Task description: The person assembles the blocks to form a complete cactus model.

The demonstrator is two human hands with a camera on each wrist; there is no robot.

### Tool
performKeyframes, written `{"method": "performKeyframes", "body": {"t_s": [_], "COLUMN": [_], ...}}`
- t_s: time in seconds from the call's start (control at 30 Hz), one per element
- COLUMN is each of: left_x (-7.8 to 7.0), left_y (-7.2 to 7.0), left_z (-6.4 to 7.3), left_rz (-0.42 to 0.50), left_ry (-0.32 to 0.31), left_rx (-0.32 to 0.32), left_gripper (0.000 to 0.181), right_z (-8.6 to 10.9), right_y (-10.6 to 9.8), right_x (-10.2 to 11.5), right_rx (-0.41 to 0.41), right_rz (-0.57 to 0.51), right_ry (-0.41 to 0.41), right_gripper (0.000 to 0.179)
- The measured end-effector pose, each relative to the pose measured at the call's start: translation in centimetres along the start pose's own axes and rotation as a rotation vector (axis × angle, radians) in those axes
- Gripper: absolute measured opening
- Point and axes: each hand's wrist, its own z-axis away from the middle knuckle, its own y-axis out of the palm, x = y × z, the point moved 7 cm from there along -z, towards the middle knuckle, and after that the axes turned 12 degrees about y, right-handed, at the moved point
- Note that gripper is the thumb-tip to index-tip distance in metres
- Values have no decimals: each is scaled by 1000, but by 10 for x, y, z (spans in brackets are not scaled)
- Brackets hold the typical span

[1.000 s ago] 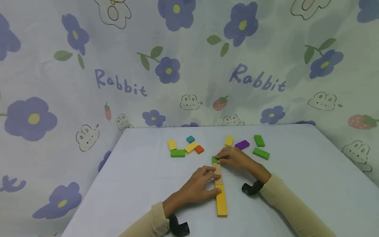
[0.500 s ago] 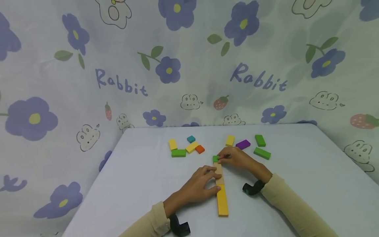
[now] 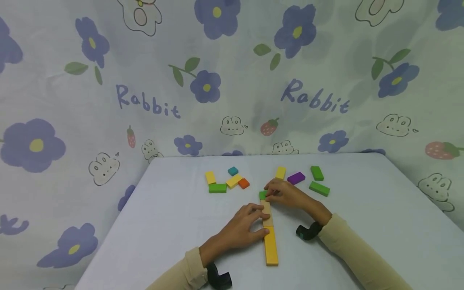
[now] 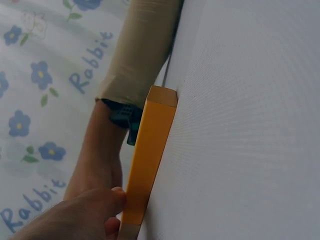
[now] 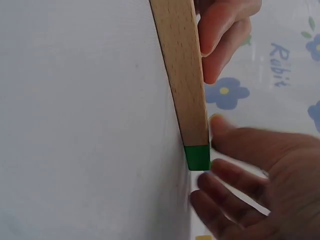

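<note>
A row of blocks lies end to end on the white table: a long yellow-orange block (image 3: 271, 250) nearest, a plain wooden block (image 3: 267, 222) in the middle, a small green block (image 3: 262, 195) at the far end. Fingers of my left hand (image 3: 239, 228) rest on the wooden block, its thumb on the yellow-orange one. The left wrist view shows this thumb beside the yellow-orange block (image 4: 147, 155). My right hand (image 3: 288, 195) hovers at the green block, fingers loosely bent. In the right wrist view its thumb and fingertips are spread close around the green block (image 5: 198, 158).
Behind the row on the left lie yellow blocks, a green block (image 3: 217, 188), a teal block (image 3: 233, 171) and a red-orange block (image 3: 244, 183). Back right are a yellow block (image 3: 280, 172), a purple block (image 3: 296, 178) and two green blocks. A printed curtain (image 3: 232, 96) hangs behind.
My right hand's fingertips have come up slightly off the small green block and loosened. My left hand stays in place on the row, and the blocks keep their positions.
</note>
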Motion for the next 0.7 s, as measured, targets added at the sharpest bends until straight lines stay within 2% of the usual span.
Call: {"method": "performKeyframes", "body": {"t_s": [0.1,0.2,0.33,0.7], "left_x": [0,1,3,4], "left_y": [0,-1,-3,0], "left_z": [0,-1,-3,0], "left_rz": [-7,-8,-6,14], "left_ry": [4,0,-10,-20], "left_rx": [3,8,4,6], "left_gripper": [40,40,41,42], "right_z": [3,6,13,60], "right_y": [-6,-20,-46,-88], "right_x": [1,3,-1,-44], "right_rx": [-14,-59,-126,-150], "right_rz": [-43,-84,-61,-14], "right_ry": [21,27,59,305], "right_gripper": [15,23,26,35]}}
